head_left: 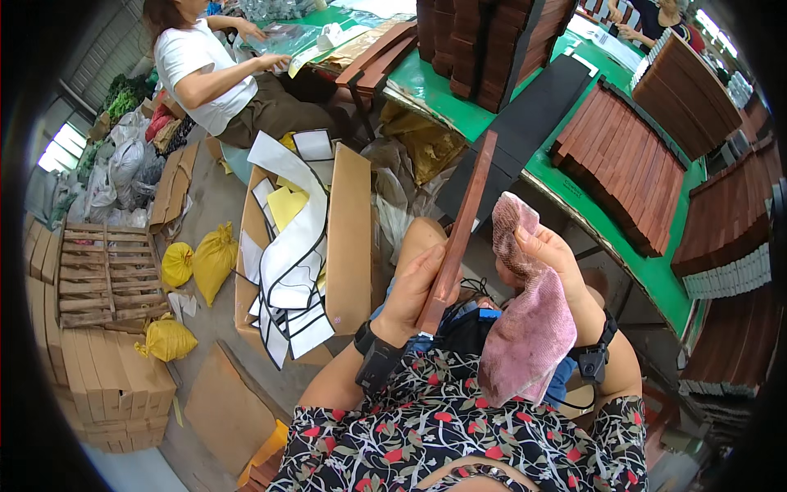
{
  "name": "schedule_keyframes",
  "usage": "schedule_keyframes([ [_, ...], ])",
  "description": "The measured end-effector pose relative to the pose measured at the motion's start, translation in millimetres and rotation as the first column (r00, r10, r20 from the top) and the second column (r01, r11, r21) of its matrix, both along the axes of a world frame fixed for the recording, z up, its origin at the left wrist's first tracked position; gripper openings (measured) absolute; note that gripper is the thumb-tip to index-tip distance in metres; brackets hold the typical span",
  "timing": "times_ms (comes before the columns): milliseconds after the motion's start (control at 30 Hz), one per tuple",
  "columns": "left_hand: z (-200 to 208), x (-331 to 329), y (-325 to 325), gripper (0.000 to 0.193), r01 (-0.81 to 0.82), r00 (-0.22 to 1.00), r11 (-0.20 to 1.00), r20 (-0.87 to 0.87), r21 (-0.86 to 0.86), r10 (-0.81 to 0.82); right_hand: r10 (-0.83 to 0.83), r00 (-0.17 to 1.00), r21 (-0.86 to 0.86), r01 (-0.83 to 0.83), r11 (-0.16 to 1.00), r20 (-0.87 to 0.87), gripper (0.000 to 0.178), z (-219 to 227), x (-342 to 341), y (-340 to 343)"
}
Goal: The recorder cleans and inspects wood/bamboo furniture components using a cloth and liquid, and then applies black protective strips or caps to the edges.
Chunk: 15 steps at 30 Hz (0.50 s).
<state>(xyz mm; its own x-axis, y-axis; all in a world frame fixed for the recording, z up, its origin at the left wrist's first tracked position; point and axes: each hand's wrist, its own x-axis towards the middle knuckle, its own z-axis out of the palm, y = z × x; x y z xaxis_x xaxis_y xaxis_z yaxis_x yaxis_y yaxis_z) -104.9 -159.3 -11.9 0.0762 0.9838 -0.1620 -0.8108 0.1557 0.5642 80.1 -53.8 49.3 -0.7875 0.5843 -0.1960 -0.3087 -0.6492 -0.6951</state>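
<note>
My left hand (418,287) is wrapped round the lower part of a long, reddish-brown wooden strip (471,193), which tilts up and away toward the table. In my right hand (551,256) is a pinkish cloth (529,336) with dark stains. It hangs down over my lap, and its upper end is bunched up by my fingers. Strip and cloth are apart from each other. Ahead on the green table (602,217), a row of similar wooden strips (627,164) lies side by side.
Taller stacks of strips (484,49) stand at the back and along the right. A cardboard box (351,238) with white, black-edged pieces is left of my knee. Yellow sacks (215,261) and a wooden pallet (106,275) lie further left. A person in a white shirt (205,74) sits far left.
</note>
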Motion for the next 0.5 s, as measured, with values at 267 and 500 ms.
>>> schedule_keyframes([
  [267, 3, 2, 1, 0.043, -0.062, 0.989, 0.996, -0.136, -0.063, 0.053, 0.019, 0.993, 0.097, -0.03, 0.995, 0.115, 0.031, 4, -6, -4],
  [500, 2, 3, 5, 0.044, -0.083, 0.992, 0.992, -0.107, -0.096, 0.072, -0.271, 0.951, 0.675, 0.104, 0.731, 0.147, 0.025, 0, -6, -15],
])
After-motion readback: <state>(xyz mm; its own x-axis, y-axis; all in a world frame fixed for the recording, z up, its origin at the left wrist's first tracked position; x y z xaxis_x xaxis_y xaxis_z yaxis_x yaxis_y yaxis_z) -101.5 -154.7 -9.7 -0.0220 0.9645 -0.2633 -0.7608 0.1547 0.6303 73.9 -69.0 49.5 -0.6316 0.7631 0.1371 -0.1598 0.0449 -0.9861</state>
